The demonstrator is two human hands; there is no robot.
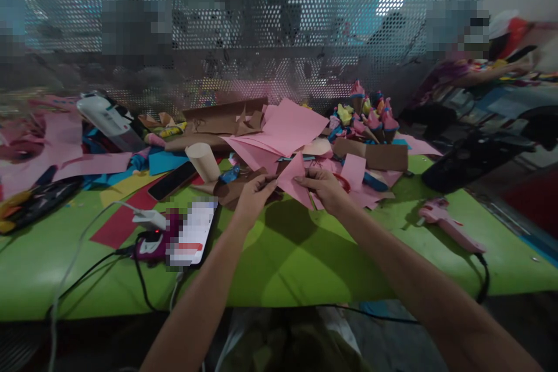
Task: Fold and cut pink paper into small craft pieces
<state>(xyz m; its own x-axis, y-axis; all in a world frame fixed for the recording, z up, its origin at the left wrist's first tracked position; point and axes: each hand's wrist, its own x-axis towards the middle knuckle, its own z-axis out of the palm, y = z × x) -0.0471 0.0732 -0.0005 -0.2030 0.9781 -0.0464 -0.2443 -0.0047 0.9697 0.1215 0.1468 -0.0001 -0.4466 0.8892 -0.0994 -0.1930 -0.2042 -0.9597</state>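
Pink paper (289, 176): pinching it at left edge with left hand (254, 195), at right side with right hand (326, 188), and holding it above green table (300, 270), near pink sheets (295, 125). Possibly risking a tear or crooked crease by pulling unevenly.

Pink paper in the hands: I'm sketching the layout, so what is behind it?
Behind the held pink paper, larger pink sheets show above its top edge. Whatever lies directly behind it, between the left hand and right hand, is covered.
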